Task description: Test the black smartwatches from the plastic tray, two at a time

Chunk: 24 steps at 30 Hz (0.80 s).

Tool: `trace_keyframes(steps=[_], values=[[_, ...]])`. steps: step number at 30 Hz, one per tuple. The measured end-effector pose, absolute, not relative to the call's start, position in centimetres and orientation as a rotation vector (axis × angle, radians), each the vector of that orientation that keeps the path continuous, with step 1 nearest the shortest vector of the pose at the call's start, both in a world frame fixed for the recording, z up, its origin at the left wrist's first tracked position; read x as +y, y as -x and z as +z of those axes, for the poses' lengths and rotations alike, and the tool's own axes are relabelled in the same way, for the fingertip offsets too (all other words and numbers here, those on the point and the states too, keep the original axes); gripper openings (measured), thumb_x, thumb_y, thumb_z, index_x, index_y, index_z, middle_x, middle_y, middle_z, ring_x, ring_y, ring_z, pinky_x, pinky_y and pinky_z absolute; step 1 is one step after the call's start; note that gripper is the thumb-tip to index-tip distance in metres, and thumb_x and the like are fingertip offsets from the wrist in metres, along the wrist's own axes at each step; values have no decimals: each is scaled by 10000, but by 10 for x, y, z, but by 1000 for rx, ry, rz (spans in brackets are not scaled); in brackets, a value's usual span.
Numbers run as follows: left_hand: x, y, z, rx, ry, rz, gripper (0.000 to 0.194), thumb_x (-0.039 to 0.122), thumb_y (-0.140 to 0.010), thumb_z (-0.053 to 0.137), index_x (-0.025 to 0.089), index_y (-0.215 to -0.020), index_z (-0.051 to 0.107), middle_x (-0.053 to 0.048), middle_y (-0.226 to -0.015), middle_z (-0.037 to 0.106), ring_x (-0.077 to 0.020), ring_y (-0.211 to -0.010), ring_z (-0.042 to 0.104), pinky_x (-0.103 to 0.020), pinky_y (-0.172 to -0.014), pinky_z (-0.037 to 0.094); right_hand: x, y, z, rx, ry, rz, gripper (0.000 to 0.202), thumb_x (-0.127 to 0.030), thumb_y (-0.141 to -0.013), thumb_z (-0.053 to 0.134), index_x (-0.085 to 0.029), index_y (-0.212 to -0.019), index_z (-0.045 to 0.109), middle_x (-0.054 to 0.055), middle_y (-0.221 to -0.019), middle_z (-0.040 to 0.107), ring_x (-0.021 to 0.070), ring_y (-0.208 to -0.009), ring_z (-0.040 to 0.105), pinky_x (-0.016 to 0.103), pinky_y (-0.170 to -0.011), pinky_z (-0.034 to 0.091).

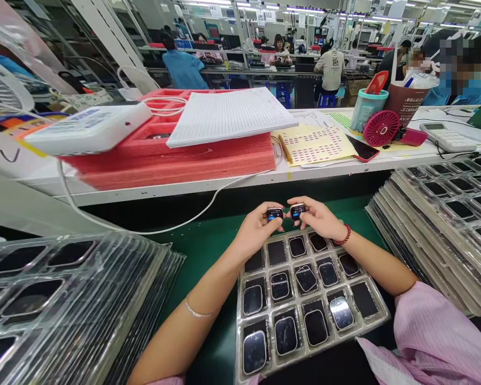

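Observation:
My left hand (pixel 258 225) grips a small smartwatch body (pixel 274 214) with a lit screen, the thumb resting at its lower edge. In my right hand (pixel 317 218) is a second smartwatch (pixel 297 211), also lit, with the thumb over its lower part. The two watches are held side by side, a small gap apart, above the far edge of a clear plastic tray (pixel 299 307). Dark-screened watch bodies sit in many of the tray's pockets, such as one watch (pixel 254 352) at the near left. Some pockets hold no watch, including one at the right side.
Stacked trays of watches (pixel 104 299) rise on the left, and another tray stack (pixel 420 235) on the right. A white shelf (pixel 152 193) ahead carries red foam (pixel 184 164), a paper pad (pixel 228 116), a phone (pixel 363 148), a small fan (pixel 381 128) and a calculator (pixel 448 137). A white cable (pixel 176 229) droops below it.

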State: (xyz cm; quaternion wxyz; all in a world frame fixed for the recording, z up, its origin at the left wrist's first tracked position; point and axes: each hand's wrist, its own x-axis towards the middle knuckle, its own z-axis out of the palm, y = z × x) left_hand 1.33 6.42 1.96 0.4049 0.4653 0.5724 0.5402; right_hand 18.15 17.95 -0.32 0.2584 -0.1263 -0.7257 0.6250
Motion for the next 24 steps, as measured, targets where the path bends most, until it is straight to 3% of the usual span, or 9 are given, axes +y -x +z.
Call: trace_keyframes(steps=[3, 7, 10, 14, 16, 20, 22, 24], values=[[64, -12, 19, 1447, -1175, 1369, 335, 285, -730, 691, 151, -1024, 600, -37, -883, 683, -118, -611, 618, -284, -646, 520, 179, -182, -3, -1955, 325, 1731, 475, -164, -822, 532, -163, -1296, 503, 68, -1029, 677, 131, -745, 660, 231, -606, 563], [64, -12, 17, 1423, -1133, 1394, 550, 189, -644, 733, 158, -1164, 556, -37, -941, 687, -133, -716, 648, -298, -743, 551, 178, -182, -2, -1943, 337, 1726, 591, -89, -740, 558, -177, -1319, 480, 72, -1089, 667, 135, -800, 672, 225, -645, 572], [63, -12, 16, 1398, -1149, 1414, 683, 182, -657, 736, 179, -1300, 506, -24, -933, 686, -136, -721, 655, -288, -726, 552, 177, -182, -2, -1934, 345, 1734, 575, -94, -744, 574, -177, -1306, 484, 68, -1058, 674, 124, -749, 665, 203, -596, 558], [63, -13, 17, 1423, -1159, 1362, 432, 422, -803, 667, 133, -1124, 645, -48, -835, 684, -114, -546, 621, -223, -493, 440, 179, -183, 0, -1910, 392, 1791, 266, -272, -902, 546, -145, -1135, 568, 63, -913, 693, 89, -563, 612, 164, -454, 476], [63, -12, 18, 1423, -1113, 1337, 489, 518, -851, 588, 116, -1124, 645, -65, -803, 689, -114, -497, 612, -211, -432, 369, 180, -183, 1, -1876, 400, 1812, 283, -372, -961, 488, -138, -1087, 584, 64, -875, 690, 87, -547, 606, 164, -442, 466], [63, -11, 21, 1396, -1115, 1338, 681, 341, -719, 750, 173, -1335, 515, -57, -905, 713, -148, -610, 671, -212, -478, 424, 180, -182, -1, -1840, 379, 1770, 450, -270, -843, 654, -180, -1261, 513, 53, -1006, 676, 96, -654, 642, 179, -530, 534], [63, -11, 21, 1400, -1141, 1322, 575, 320, -707, 755, 166, -1235, 587, -63, -930, 714, -156, -638, 682, -212, -488, 425, 180, -182, -1, -1862, 373, 1754, 511, -214, -796, 690, -192, -1272, 505, 42, -1008, 674, 97, -657, 647, 180, -539, 539], [62, -11, 21, 1407, -1145, 1301, 404, 414, -794, 674, 139, -1090, 654, -82, -915, 713, -153, -613, 678, -215, -475, 406, 181, -183, -1, -1878, 381, 1769, 340, -286, -864, 639, -171, -1173, 555, 40, -934, 683, 91, -600, 638, 174, -504, 519]])
